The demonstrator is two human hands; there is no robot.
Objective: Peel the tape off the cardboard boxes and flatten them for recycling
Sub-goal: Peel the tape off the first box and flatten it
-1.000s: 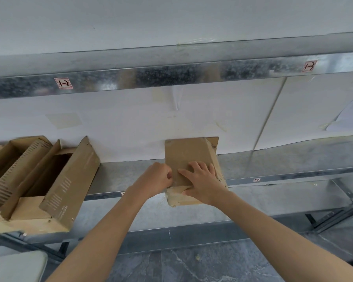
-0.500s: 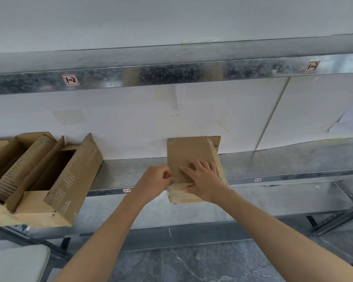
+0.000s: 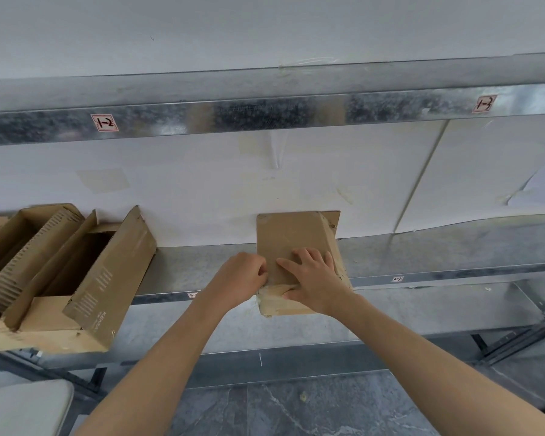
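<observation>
- Where the view starts at lower left, a pale seat [image 3: 22, 407] fills the corner, below the shelf.
- Above it, open boxes [image 3: 76, 278] lie on the shelf [image 3: 438, 250] with their flaps up. They overhang its front edge and sit well apart from the hands.
- On the upper rail [image 3: 265, 111], a red-framed label [image 3: 105, 122] reads 1-2.
- From lower left, the left hand [image 3: 238, 278] reaches to the left edge of the small box [image 3: 291, 237]. Its fingers are curled in tight, and the fingertips pinch the wrinkled tape [image 3: 274, 292] where it wraps that edge.
- At centre, the small box rests on the shelf. Its far end is against the white backing and its near end pokes out past the shelf's front lip. It is closed, with tape across the near end.
- Just right of that, the right hand [image 3: 315, 281] lies flat on the box top. The fingers are straight and spread, pressing down, and the thumb reaches over the near edge onto the tape. It grasps nothing.
- Further right, bare galvanised shelf runs on, with a tiny tag [image 3: 397, 279] on its front lip.
- On the upper rail at right, a second label [image 3: 484, 103] reads 1-3.
- At far right, a loose paper sheet [image 3: 541, 184] hangs on the backing.
- Below everything lies grey marbled floor [image 3: 296, 410].
</observation>
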